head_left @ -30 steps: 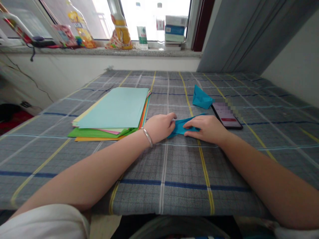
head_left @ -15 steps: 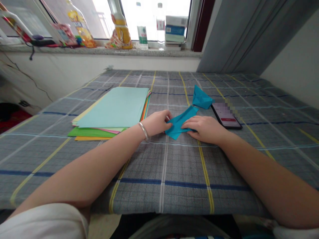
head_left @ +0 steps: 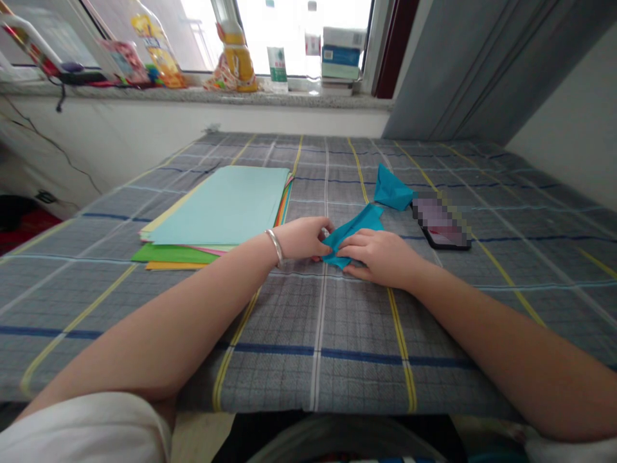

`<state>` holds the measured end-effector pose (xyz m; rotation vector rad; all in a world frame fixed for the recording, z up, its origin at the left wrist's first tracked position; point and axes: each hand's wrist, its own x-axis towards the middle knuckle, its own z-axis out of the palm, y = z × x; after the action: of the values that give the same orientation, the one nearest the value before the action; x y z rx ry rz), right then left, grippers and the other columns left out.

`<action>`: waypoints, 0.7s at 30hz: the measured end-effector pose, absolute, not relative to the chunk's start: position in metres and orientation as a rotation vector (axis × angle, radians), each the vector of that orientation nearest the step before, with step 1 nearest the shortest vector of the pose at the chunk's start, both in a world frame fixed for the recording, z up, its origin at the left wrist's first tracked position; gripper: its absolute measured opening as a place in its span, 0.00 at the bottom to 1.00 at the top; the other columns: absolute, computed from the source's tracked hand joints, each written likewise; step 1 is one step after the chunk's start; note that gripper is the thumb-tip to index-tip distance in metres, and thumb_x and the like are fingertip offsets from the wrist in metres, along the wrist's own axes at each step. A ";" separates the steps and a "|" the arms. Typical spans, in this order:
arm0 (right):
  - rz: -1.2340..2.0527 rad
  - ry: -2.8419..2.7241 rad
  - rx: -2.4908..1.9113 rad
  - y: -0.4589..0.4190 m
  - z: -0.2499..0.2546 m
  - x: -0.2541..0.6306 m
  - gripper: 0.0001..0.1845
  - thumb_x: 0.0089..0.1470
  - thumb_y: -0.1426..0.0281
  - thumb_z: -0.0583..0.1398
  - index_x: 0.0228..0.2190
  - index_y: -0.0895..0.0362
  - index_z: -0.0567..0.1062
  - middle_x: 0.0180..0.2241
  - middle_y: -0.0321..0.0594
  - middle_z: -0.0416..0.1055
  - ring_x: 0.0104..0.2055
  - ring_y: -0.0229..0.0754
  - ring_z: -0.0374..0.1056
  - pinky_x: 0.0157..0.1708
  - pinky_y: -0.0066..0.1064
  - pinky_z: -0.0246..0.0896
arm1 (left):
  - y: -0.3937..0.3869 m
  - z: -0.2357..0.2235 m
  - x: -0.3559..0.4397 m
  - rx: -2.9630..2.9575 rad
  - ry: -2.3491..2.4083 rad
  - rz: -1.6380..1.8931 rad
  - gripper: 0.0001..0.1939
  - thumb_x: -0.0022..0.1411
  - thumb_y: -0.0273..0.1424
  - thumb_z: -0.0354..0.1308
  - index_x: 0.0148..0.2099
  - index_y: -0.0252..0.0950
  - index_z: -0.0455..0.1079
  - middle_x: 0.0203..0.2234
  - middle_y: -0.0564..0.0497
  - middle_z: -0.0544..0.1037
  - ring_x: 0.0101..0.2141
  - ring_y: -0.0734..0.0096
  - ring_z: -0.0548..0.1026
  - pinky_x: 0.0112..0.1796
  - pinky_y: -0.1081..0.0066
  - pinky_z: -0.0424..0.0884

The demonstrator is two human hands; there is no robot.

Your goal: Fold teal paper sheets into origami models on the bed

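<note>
two bare arms reach onto the table from the bottom of the view. the left hand has its fingers curled in and closed on the near end of a folded blue paper, with the fingertips at the paper's edge. the right hand lies nearly flat across the same paper, fingers together and pressing it down on the cloth; it does not visibly pinch it. the two hands almost meet, with the paper between and under them, just right of the table's middle. the paper is thin and matte, creased into a narrow, angular strip with one pointed end rising away from the hands.

a second blue paper, folded into a peaked shape, sits farther off, just beside a phone whose screen is blurred. left of the hands lies one neat paper stack, pale aqua on top, with green, orange and pink edges showing; the left forearm is just in front of it. one smooth metal bangle circles the left wrist.

the table is covered by a woven grey tablecloth with blue and yellow lines. behind it, a stone sill holds at least three bottles.
</note>
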<state>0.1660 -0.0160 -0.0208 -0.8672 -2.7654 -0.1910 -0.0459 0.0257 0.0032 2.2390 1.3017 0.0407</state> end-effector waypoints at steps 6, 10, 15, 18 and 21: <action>-0.232 -2.706 -0.965 -0.019 -0.024 0.154 0.12 0.61 0.65 0.57 0.37 0.57 0.79 0.40 0.43 0.77 0.43 0.48 0.71 0.40 0.37 0.61 | 0.022 0.003 -0.044 2.344 1.284 0.072 0.22 0.58 0.32 0.59 0.55 0.35 0.65 0.32 0.53 0.80 0.27 0.73 0.77 0.28 0.76 0.68; -0.057 -2.561 -1.123 -0.014 -0.032 0.150 0.12 0.61 0.63 0.58 0.34 0.56 0.77 0.38 0.41 0.76 0.42 0.44 0.69 0.36 0.32 0.59 | 0.012 0.000 -0.045 2.573 1.171 0.241 0.22 0.63 0.30 0.54 0.59 0.35 0.59 0.40 0.48 0.79 0.35 0.68 0.79 0.36 0.71 0.72; 0.136 -2.464 -1.268 -0.006 -0.038 0.148 0.11 0.59 0.62 0.60 0.29 0.56 0.73 0.33 0.38 0.72 0.36 0.40 0.67 0.32 0.31 0.54 | 0.001 -0.013 -0.062 2.978 0.999 0.400 0.17 0.65 0.27 0.51 0.56 0.34 0.62 0.49 0.43 0.74 0.44 0.62 0.76 0.43 0.63 0.74; 0.192 -2.460 -1.275 -0.002 -0.039 0.148 0.10 0.58 0.63 0.61 0.28 0.56 0.72 0.32 0.37 0.71 0.35 0.40 0.66 0.32 0.31 0.54 | 0.000 -0.021 -0.074 3.212 0.839 0.462 0.11 0.66 0.29 0.52 0.50 0.36 0.69 0.53 0.43 0.70 0.49 0.60 0.73 0.48 0.61 0.73; 0.247 -2.430 -1.294 0.000 -0.041 0.148 0.09 0.58 0.64 0.62 0.29 0.55 0.73 0.31 0.36 0.71 0.35 0.39 0.65 0.32 0.30 0.53 | 0.003 -0.025 -0.080 3.298 0.732 0.454 0.10 0.68 0.31 0.50 0.46 0.37 0.73 0.55 0.43 0.68 0.48 0.62 0.73 0.47 0.62 0.73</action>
<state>0.1480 0.0003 -0.0406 -1.2944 -2.4303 0.2470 -0.0802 0.0028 -0.0246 3.2984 0.7320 0.4539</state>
